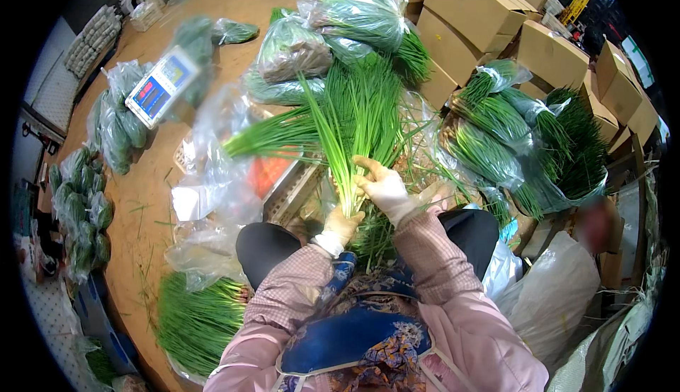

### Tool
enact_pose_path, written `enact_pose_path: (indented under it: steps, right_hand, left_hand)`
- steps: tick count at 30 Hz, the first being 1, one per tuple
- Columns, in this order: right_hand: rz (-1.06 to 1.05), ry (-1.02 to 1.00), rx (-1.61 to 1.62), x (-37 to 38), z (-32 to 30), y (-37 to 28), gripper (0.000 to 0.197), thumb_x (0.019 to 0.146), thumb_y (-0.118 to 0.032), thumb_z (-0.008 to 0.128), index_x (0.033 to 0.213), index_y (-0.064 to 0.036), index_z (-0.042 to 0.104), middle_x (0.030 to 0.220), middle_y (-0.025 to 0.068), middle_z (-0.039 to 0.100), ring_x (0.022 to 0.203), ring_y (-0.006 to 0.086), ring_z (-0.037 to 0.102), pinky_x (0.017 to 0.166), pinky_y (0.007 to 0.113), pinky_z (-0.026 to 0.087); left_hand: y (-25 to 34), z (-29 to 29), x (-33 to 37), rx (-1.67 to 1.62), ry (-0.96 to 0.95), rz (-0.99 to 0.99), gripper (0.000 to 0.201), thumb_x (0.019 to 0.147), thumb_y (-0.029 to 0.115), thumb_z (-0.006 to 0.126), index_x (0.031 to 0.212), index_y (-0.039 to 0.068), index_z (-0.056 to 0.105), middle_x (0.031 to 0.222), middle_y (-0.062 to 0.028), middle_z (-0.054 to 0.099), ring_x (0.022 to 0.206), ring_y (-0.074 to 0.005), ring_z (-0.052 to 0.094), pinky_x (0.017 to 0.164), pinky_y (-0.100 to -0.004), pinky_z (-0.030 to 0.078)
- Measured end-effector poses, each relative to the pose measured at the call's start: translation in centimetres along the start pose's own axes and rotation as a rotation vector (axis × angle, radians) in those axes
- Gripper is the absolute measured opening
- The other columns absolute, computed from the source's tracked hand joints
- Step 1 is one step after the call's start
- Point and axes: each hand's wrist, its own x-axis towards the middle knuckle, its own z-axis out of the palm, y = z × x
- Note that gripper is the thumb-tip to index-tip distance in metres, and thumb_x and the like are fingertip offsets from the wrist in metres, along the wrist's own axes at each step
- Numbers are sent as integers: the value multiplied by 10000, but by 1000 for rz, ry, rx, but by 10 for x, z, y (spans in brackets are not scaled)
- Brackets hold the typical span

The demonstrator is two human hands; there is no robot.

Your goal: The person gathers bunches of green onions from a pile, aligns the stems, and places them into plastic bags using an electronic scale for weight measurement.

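Over a brown floor point(234, 2) strewn with produce, the head camera looks down on a seated person in white gloves, pink checked sleeves and a blue patterned apron working a bundle of green chives point(354, 119). Both hands are at the bundle's pale root end: the left hand point(341, 225) is curled shut around the base from below, while the right hand point(386, 188) is closed about the stalks just above it, fingers wrapped and not spread. The leaves fan upward and away from the knees over a slatted crate point(294, 190). Loose clear plastic bags point(212, 172) lie to the left, a weighing scale point(161, 86) sits farther off, bagged chives point(358, 9) are heaped beyond, more bundles point(496, 137) rest to the right beside cardboard boxes point(467, 9), and 1 loose pile of chives point(198, 321) lies near the left knee. Judged from the grip, stalks at the fan's edge look slack and could slide out, and a tighter squeeze could bruise or snap the thin leaves.
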Motion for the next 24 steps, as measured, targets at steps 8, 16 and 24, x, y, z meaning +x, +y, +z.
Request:
enact_pose_path:
  steps: [8, 16, 24]
  right_hand:
    - [250, -124, -559, 18, 2, -6, 426, 861, -312, 490, 1167, -18, 536, 1097, 207, 585, 1040, 322, 557, 915, 388, 416]
    - [307, -236, -492, 19, 4, 5, 343, 821, -279, 552, 1029, -11, 604, 913, 165, 631, 823, 261, 623, 764, 360, 469]
    - [-226, 116, -1016, 27, 34, 19, 88, 809, -100, 485, 824, -21, 522, 657, 122, 598, 502, 213, 586, 408, 336, 468]
  left_hand:
    - [-10, 11, 4, 356, 190, 224, 271, 799, -47, 545, 1061, 21, 562, 952, -9, 609, 870, -125, 559, 731, -233, 461]
    - [-38, 8, 14, 245, 98, 179, 307, 791, 222, 606, 1079, 120, 579, 986, -169, 611, 946, -346, 570, 798, -398, 451]
    - [-24, -9, 21, 250, 74, 34, 336, 786, 253, 639, 1055, 58, 582, 922, -200, 627, 872, -329, 601, 773, -393, 463]
